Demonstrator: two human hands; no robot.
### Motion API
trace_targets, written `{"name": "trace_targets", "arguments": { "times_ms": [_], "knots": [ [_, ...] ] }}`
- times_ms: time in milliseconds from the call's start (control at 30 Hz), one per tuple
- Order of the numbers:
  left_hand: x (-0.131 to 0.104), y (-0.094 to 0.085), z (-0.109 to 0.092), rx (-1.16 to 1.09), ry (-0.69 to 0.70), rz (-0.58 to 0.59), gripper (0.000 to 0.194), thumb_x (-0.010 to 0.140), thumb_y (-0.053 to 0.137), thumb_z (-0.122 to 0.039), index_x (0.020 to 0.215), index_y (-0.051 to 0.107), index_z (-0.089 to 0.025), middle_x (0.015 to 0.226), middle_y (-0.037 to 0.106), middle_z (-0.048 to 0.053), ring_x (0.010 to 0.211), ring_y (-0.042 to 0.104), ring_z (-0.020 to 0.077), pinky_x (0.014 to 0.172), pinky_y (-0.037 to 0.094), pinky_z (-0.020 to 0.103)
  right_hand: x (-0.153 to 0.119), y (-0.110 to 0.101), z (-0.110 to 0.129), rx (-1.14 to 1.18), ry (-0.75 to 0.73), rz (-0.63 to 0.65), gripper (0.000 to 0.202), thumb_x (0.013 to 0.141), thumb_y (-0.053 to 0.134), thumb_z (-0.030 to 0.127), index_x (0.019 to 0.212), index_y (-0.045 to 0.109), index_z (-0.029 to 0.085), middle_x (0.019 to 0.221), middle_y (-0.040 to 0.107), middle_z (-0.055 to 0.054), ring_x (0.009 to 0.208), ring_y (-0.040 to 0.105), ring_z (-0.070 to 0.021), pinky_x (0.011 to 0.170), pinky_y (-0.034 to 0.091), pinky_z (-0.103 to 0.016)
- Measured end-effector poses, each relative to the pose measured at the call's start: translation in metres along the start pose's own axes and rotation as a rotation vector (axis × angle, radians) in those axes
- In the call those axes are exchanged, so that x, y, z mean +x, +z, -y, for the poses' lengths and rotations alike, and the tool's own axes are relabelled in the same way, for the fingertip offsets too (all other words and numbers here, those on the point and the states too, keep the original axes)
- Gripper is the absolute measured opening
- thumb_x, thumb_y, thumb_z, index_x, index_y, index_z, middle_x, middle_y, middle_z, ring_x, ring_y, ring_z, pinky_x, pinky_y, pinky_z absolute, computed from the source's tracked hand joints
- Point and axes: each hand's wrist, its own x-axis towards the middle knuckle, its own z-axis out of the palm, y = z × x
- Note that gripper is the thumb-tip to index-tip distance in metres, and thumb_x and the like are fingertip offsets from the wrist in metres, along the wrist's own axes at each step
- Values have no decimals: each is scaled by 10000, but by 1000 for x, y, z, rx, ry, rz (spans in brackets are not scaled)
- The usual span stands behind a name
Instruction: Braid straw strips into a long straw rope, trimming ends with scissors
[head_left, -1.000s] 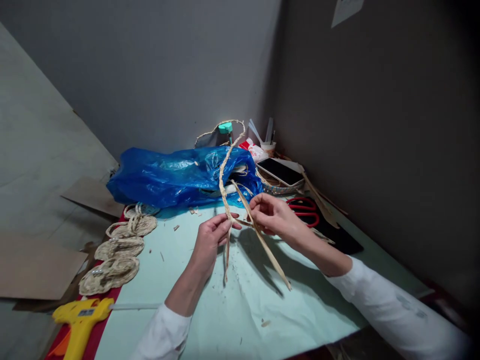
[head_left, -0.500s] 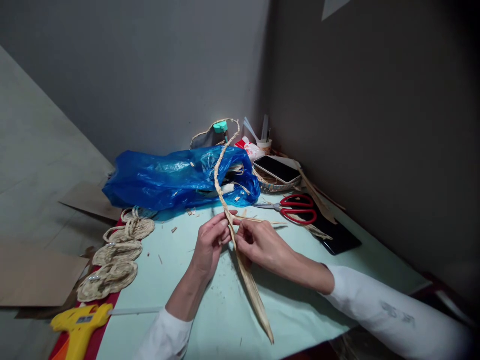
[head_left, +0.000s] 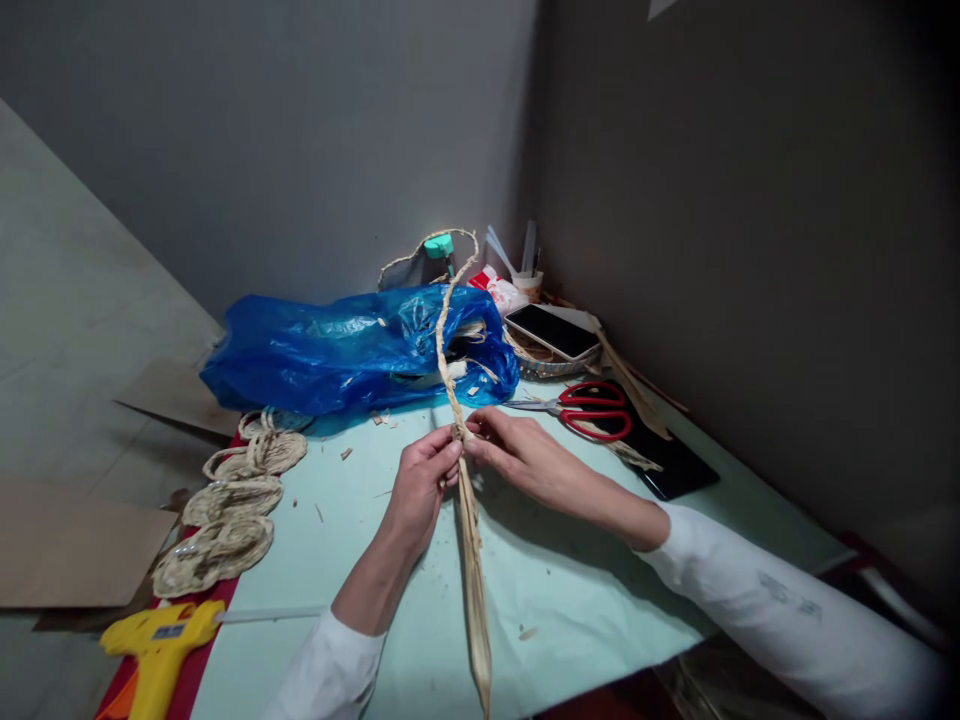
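A pale braided cord (head_left: 442, 345), which looks like dried plant fibre, arches up over the blue bag and comes down between my hands. Below the hands its loose, wide husk strips (head_left: 472, 575) hang toward the table's front edge. My left hand (head_left: 424, 480) pinches the join between braid and strips with thumb and fingers. From the other side, my right hand (head_left: 514, 450) closes on the same spot, its thumb and fingertips against the strips. Some fingertips are hidden behind the cord.
Behind the hands lies a blue plastic bag (head_left: 337, 350). Red-handled scissors (head_left: 592, 410) rest at the right over a black phone (head_left: 679, 465); another phone (head_left: 555, 332) sits on a basket. Several woven slippers (head_left: 232, 500) and a yellow glue gun (head_left: 169, 640) line the left edge.
The loose strips have swung left and now hang nearly straight down. My right hand has moved slightly up to the join; a thin strip that pointed right no longer shows there.
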Motion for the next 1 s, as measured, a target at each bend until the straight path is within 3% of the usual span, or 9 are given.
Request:
{"name": "trace_targets", "arguments": {
  "times_ms": [67,167,267,433,533,700,867,1000],
  "knots": [
    [0,2,0,34,9,10,268,744,697,-277,965,711,-126,697,579,1,542,389,58,511,287,188,3,2,-2,83,36,66,237,979,409,347,942,567,174,824,643,-30,726,567,-152,657,383,-258],
    [-2,2,-2,88,36,57,304,778,665,-291,1053,639,-165,787,639,13,667,540,113,617,382,213,5,3,-4,84,51,28,227,970,438,338,939,593,176,755,635,-8,703,564,-142,649,359,-249],
    [-5,-1,-5,188,53,108,296,820,617,-297,1087,518,-216,784,665,-4,710,594,146,681,418,246,4,2,-4,4,60,42,246,961,452,319,852,614,170,663,606,2,628,524,-127,616,322,-248],
    [-6,-9,-11,557,119,68,169,857,555,-315,984,489,-224,722,669,-8,739,620,182,738,431,290,2,1,-2,-64,17,63,289,934,482,247,693,608,150,644,588,-9,581,452,-107,581,269,-255],
    [-7,-9,-11,663,116,20,107,858,533,-316,885,529,-212,685,655,-1,701,613,185,707,433,287,3,-1,0,-20,17,54,297,918,503,217,643,589,145,589,557,9,555,437,-98,568,255,-254],
    [-11,-2,-8,833,164,-85,198,878,470,-304,757,588,-201,657,608,3,581,544,155,604,393,265,5,-2,-1,30,50,37,316,910,518,235,617,590,141,555,544,23,539,431,-93,558,254,-251],
    [-16,8,-8,1151,377,-166,227,888,410,-216,746,586,-197,703,614,29,643,537,167,644,355,278,4,0,0,67,98,-9,338,899,534,255,579,553,145,534,545,30,520,444,-87,552,278,-237],
    [-17,10,-3,1280,478,-214,255,884,402,-178,682,555,-200,633,580,25,591,515,163,609,331,278,3,4,1,117,101,-45,325,898,528,250,588,532,152,527,549,33,511,460,-86,547,298,-227]
  ]
}}
